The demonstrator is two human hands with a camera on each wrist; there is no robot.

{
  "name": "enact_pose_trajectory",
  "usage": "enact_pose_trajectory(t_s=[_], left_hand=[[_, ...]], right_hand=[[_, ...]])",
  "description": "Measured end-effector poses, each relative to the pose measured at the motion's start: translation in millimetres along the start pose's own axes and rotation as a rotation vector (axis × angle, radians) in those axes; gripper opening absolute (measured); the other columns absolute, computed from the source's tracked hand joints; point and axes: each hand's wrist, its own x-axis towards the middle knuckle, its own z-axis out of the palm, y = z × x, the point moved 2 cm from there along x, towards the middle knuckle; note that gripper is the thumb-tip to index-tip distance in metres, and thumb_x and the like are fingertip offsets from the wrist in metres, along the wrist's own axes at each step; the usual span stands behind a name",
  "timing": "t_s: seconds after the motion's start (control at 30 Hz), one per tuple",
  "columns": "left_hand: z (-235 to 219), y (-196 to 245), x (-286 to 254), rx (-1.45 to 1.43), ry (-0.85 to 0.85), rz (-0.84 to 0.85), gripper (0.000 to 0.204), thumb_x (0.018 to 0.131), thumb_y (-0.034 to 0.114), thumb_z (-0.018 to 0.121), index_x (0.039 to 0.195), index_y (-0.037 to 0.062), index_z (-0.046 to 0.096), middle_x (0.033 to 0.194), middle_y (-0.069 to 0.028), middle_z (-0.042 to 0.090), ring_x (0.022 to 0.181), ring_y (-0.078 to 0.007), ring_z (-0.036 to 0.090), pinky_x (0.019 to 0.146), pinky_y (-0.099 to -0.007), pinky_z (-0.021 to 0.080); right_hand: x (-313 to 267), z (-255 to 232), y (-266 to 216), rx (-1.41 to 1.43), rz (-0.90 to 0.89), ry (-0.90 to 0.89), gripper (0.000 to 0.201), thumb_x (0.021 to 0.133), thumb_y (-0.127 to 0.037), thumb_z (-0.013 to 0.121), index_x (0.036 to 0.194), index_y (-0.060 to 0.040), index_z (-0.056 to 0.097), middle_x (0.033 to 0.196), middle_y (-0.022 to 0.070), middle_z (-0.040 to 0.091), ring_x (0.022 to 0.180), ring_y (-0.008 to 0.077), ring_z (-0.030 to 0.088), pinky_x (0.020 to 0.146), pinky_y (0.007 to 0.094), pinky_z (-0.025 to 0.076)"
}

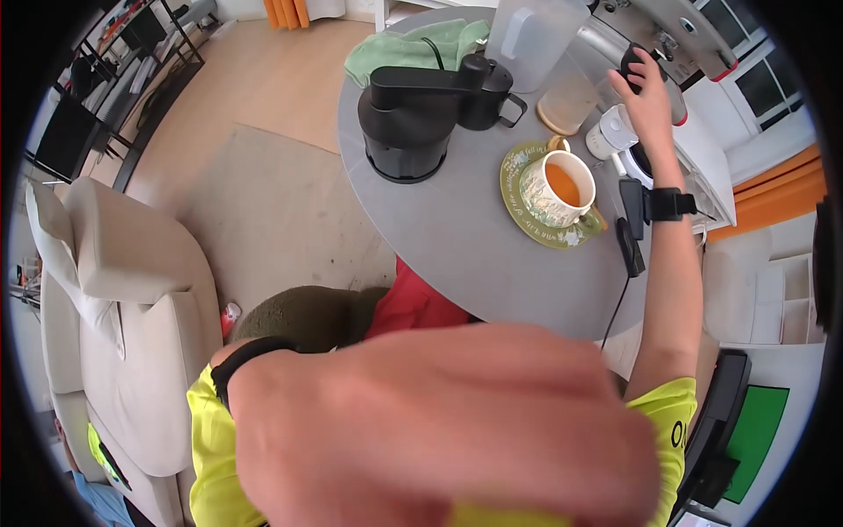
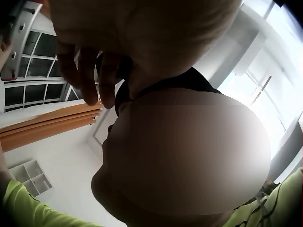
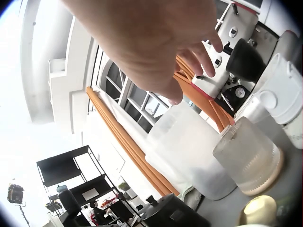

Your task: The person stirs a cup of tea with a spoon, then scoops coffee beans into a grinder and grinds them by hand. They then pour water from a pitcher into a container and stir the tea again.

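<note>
Right hand (image 1: 648,101) extended to the far right, beside a silver metal espresso machine (image 3: 227,45). Fingers loosely bent and spread, released; a black, cup-shaped part (image 3: 245,61) of the machine lies just off the fingertips, and no contact is seen in the right wrist view. Left hand (image 1: 448,422) raised close to the head camera, heavily blurred there; some fingers are seen bent downward in the left wrist view, but whether anything is grasped cannot be told.

On the grey rounded tabletop (image 1: 465,263), a patterned cream cup (image 1: 537,195) of orange-brown liquid is carried by a green saucer with white lettering (image 1: 518,209). Beyond the saucer, a clear container with a tan base (image 1: 566,105) and a translucent plastic pitcher (image 1: 531,44) are noted; to its right, a white lidded container (image 1: 613,132). At far left, a black appliance (image 1: 408,132) is placed by a green cloth (image 1: 386,54). A black corded device (image 1: 630,248) is seen at right.
</note>
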Motion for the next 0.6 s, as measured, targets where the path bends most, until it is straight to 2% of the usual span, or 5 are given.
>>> enact_pose_trajectory(t_s=[0.27,0.4,0.6], left_hand=[[15.9,-23.7,2.2,-0.033,-0.032,-0.048,0.01,0.084,0.005,0.064,0.075,0.0077,0.06,0.082,-0.0097,0.067,0.062,-0.0193,0.058,0.055,-0.0263,0.044],[18.5,-24.5,4.1,0.001,-0.06,-0.048,0.009,0.084,0.005,0.064,0.076,0.0071,0.06,0.082,-0.0096,0.066,0.063,-0.0192,0.058,0.055,-0.0263,0.044],[20.3,-30.4,3.8,0.031,-0.08,-0.06,0.008,0.084,0.003,0.064,0.077,0.0063,0.061,0.082,-0.0095,0.066,0.064,-0.019,0.059,0.056,-0.0263,0.044]], right_hand=[[-24.0,-37.2,33.5,0.049,0.072,-0.018,0.06,0.082,-0.031,0.069,0.132,-0.0067,0.047,0.114,0.0165,0.061,0.098,0.0245,0.063,0.084,0.0366,0.049],[-35.4,-48.0,30.8,0.069,0.15,-0.009,0.059,0.082,-0.029,0.069,0.132,-0.0065,0.047,0.113,0.0175,0.061,0.099,0.0241,0.063,0.085,0.0362,0.048],[-42.0,-53.9,30.2,0.088,0.143,0.025,0.055,0.083,-0.025,0.068,0.131,-0.0072,0.048,0.112,0.0181,0.061,0.099,0.0246,0.063,0.086,0.036,0.048]])
